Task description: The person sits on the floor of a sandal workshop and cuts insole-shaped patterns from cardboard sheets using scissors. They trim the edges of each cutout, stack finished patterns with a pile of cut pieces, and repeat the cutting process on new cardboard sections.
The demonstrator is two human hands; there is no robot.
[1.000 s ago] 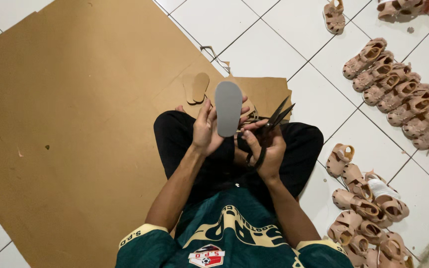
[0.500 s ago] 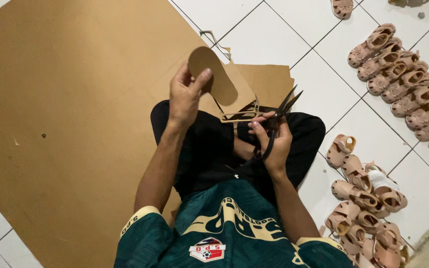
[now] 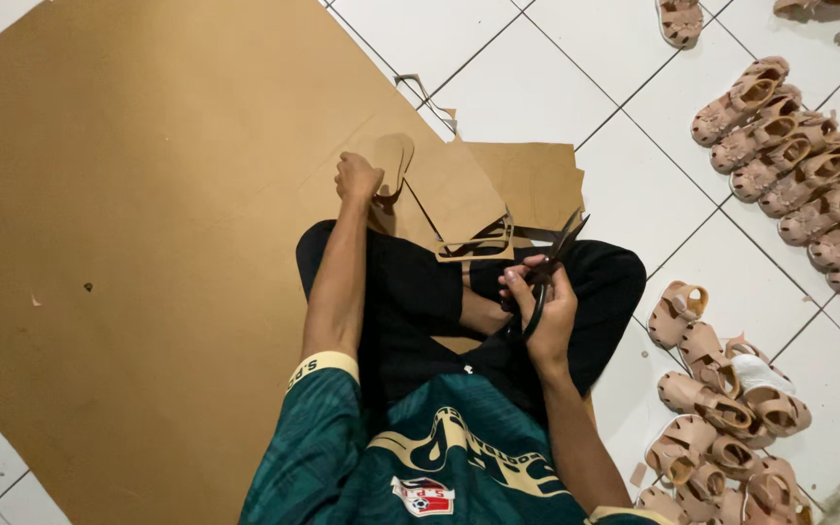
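I sit cross-legged on a tiled floor. My left hand [image 3: 357, 178] reaches forward and rests, fingers curled, on a sole-shaped brown cardboard cut-out [image 3: 394, 160] lying on the big cardboard sheet [image 3: 148, 243]. My right hand [image 3: 540, 301] grips the handles of black scissors [image 3: 554, 255] over my right knee, blades pointing up and away, slightly parted. A cardboard piece with cut-out edges [image 3: 459, 199] lies across my lap between both hands.
Rows of beige sandals [image 3: 799, 165] line the floor at the right, and another cluster of beige sandals [image 3: 721, 408] lies near my right leg. More cardboard scraps [image 3: 537, 175] lie ahead of my knees. White tiles [image 3: 537, 58] surround the sheet.
My left hand held a sole-shaped piece up in front of me, then carried it forward and down onto the cardboard sheet. The right hand with the scissors has barely moved.
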